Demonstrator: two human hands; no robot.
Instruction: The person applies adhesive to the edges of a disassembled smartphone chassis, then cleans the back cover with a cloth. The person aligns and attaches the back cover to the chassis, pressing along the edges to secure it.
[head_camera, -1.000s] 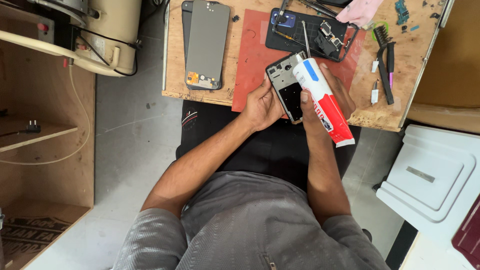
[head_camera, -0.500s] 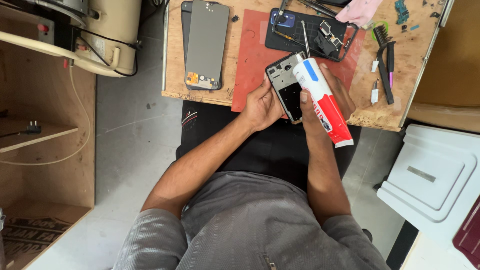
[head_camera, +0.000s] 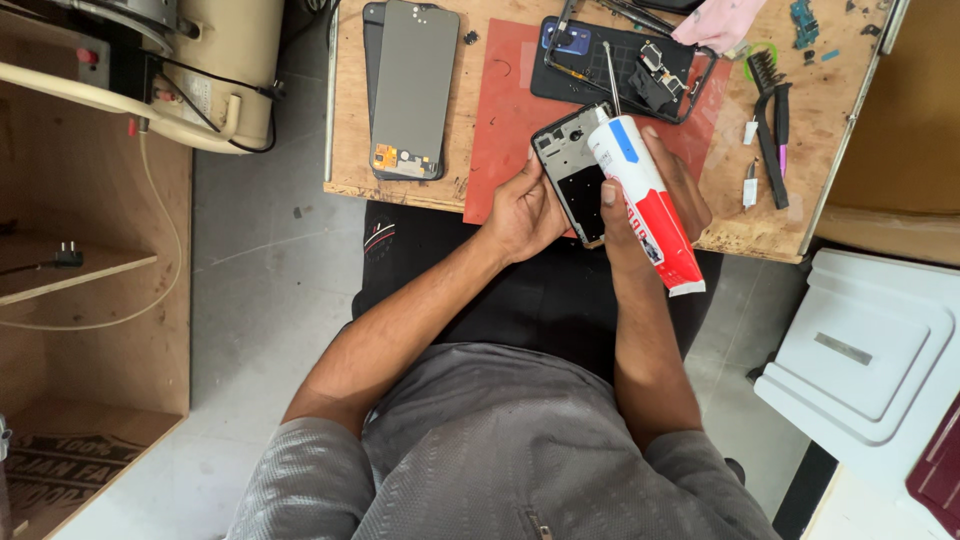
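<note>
The counter (head_camera: 420, 190) lies ahead of the seated person. On it, a work mat (head_camera: 500, 120) sits at centre. A detached phone screen (head_camera: 413, 88) lies left of the mat. A phone body (head_camera: 620, 60) lies on the mat's far edge. Brushes (head_camera: 770, 120) lie to the right. The left hand (head_camera: 525, 210) holds a phone frame (head_camera: 577, 170) over the mat's near edge; the right hand (head_camera: 650, 190) holds a glue tube (head_camera: 645, 200) just right of the frame, touching it.

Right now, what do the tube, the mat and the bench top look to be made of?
The tube in the right hand: soft plastic or laminate, glossy, crimped flat at its tail, with a thin metal-looking nozzle. The mat: probably silicone or rubber, matte red, lying flat and scuffed. The bench top: wood, likely plywood, bare and stained, with chipped edges. The left hand steadies a phone frame.
</note>
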